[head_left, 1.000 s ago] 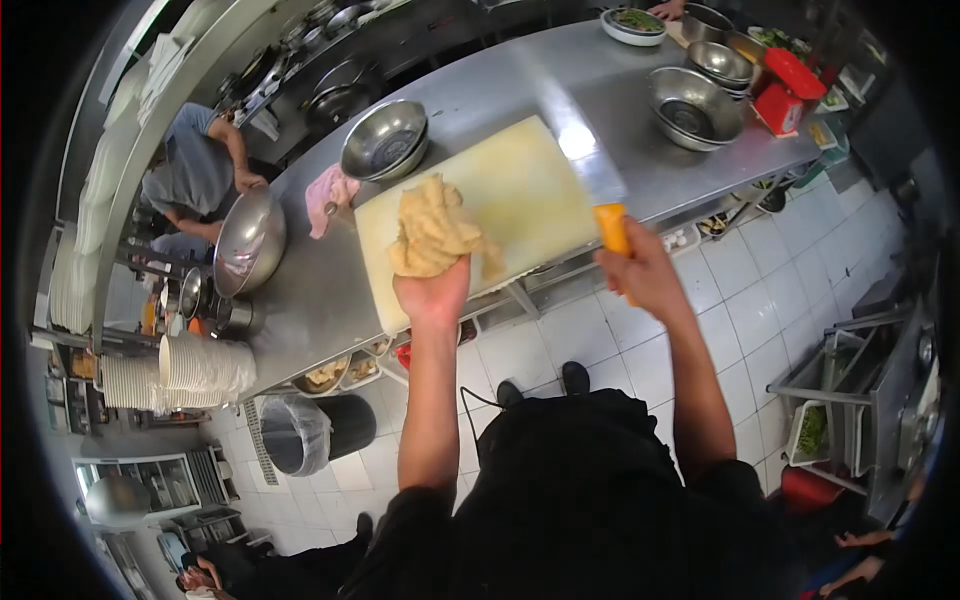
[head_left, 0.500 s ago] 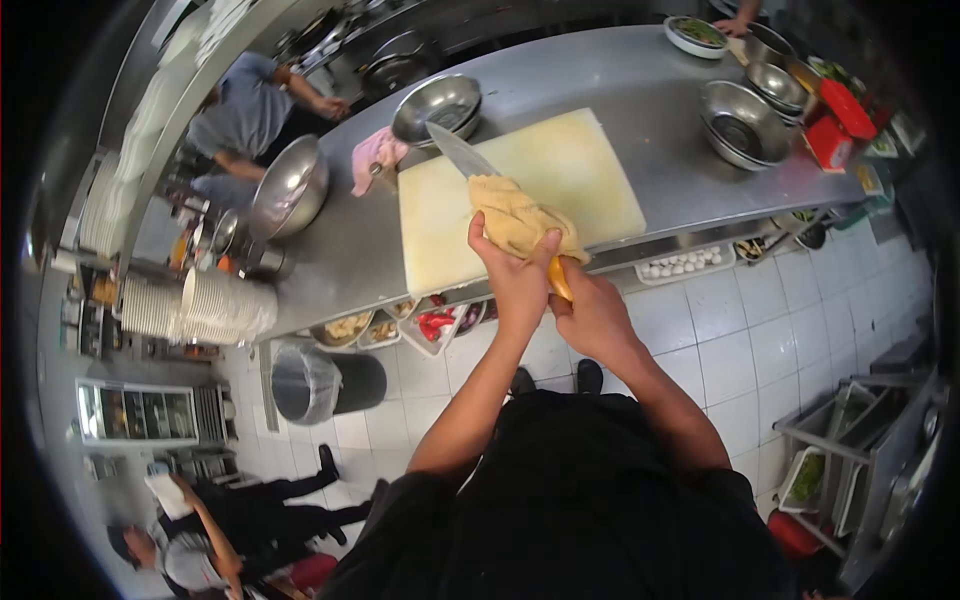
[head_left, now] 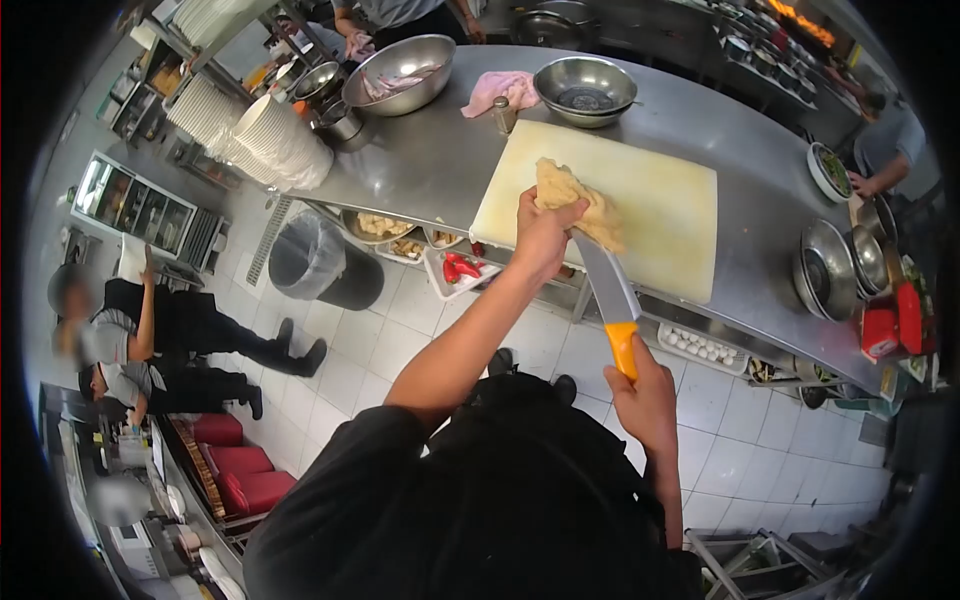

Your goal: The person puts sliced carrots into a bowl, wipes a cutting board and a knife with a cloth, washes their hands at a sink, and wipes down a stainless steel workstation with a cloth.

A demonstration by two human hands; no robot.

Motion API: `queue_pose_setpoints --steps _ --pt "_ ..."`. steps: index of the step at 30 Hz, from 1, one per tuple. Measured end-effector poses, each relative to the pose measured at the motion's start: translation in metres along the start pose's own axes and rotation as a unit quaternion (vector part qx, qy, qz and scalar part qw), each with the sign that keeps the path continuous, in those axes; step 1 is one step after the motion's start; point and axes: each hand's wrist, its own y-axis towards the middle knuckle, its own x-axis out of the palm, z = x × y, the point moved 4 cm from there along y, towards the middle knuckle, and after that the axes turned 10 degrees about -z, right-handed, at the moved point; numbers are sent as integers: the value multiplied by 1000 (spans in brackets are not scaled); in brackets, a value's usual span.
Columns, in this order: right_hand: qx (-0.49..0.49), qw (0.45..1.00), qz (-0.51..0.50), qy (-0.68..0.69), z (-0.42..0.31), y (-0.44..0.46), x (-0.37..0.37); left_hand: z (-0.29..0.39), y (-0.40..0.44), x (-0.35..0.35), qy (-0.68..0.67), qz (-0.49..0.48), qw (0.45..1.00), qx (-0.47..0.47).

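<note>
My left hand grips a bunched tan cloth over the near part of the white cutting board. In my right hand is the yellow handle of a kitchen knife. Its broad blade points up and away from me, with the tip end close to the cloth's lower edge; whether they touch I cannot tell. Behind the board stand a small shaker, a pink cloth and a metal bowl.
A larger metal bowl and stacked white containers stand left on the steel counter. Metal bowls and a red scale are right. Below are a lined bin and an egg tray. Other people stand nearby.
The knife has come out of the cloth: my right hand has drawn it back toward me, so the blade now shows below the cloth. The view has swung to the right.
</note>
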Motion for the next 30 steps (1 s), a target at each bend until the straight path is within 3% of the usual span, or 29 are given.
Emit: queue_pose_setpoints --steps 3,5,7,9,15,17,20,26,28,30 --pt "-7 1000 -3 -18 25 -23 -7 -9 11 -19 31 15 999 -8" --pt "-10 1000 -11 -27 43 -43 -20 -7 25 -33 79 -1 996 43" --pt "54 995 -41 68 64 -69 -40 12 34 -46 134 19 987 83" --pt "92 977 11 192 84 -91 -56 44 42 -65 152 15 981 115" --pt "144 960 122 207 77 -94 -90 155 65 -126 305 45 939 149" --pt "165 954 136 212 74 -85 -89 174 86 -151 359 55 927 95" --pt "175 950 131 225 68 -67 -79 184 114 -179 498 124 849 -123" --pt "206 951 94 208 61 -44 -45 107 223 -294 801 -75 594 11" --pt "214 952 83 203 55 -37 -35 84 211 -301 832 -81 544 77" --pt "238 949 48 200 48 -28 -29 69 175 -297 823 -22 545 158"
